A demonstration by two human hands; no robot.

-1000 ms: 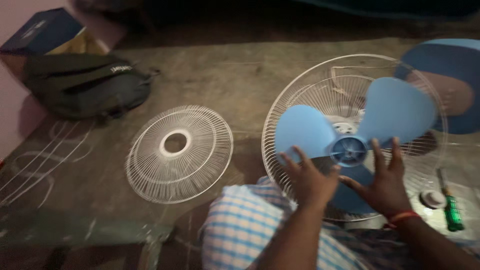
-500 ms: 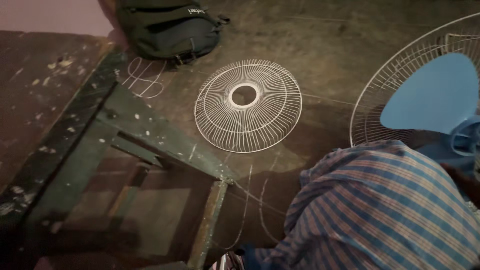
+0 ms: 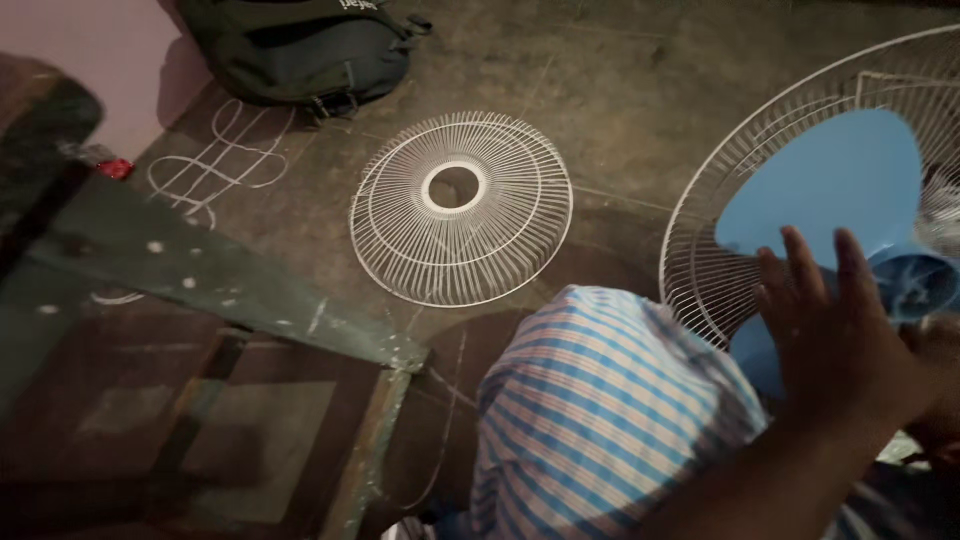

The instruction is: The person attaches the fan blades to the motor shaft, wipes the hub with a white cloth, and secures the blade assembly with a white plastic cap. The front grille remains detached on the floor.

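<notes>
While the left hand (image 3: 845, 335) lies spread, fingers (image 3: 800, 265) straight and apart, flat against the blue fan blade (image 3: 835, 185), it closes on nothing; the palm presses and does not clasp.

Item: blue fan blade, moulded plastic by the look of it, seated on a ribbed hub (image 3: 915, 280) just to the right of the hand and inside the rear wire guard (image 3: 720, 195), which curves behind and above the fingers. Judged light, smooth and somewhat slippery; the broad lobes are thin and likely to flex, so the sound hold is at the thick hub or the root of a lobe, not at an outer edge.

Item: right hand (image 3: 935, 385), only a dark sliver below the hub at the frame edge (whether it is open or closed cannot be told).

Item: front wire guard (image 3: 462, 208), round, white, with an open centre ring, lying flat on the floor (image 3: 620, 90) well to the left of the hand. Judged light, springy and easily bent; best lifted by the rim.

Item: checked cloth (image 3: 600, 400) over the knee, just left of and below the wrist.

Item: dark backpack (image 3: 300, 50), far upper left, by the wall.

Item: green painted wooden frame (image 3: 200, 270), far left.
</notes>
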